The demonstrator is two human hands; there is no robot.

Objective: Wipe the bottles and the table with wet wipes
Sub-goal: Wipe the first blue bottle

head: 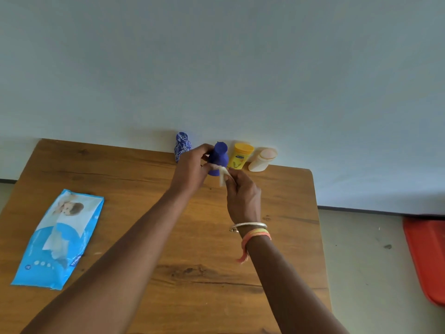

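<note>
My left hand [191,166] grips a plain blue bottle [219,156] near the far edge of the wooden table [144,237]. My right hand [242,195] pinches a white wet wipe [223,175] against the bottle's lower part. A patterned blue bottle [181,144] stands behind my left hand. To the right stand a yellow jar [240,155] and a cream-white bottle [262,160], all along the wall.
A blue pack of wet wipes [57,239] lies flat on the table's left side with a wipe sticking out of its opening. A red object [426,259] sits on the floor at the right. A pale wall rises directly behind the table.
</note>
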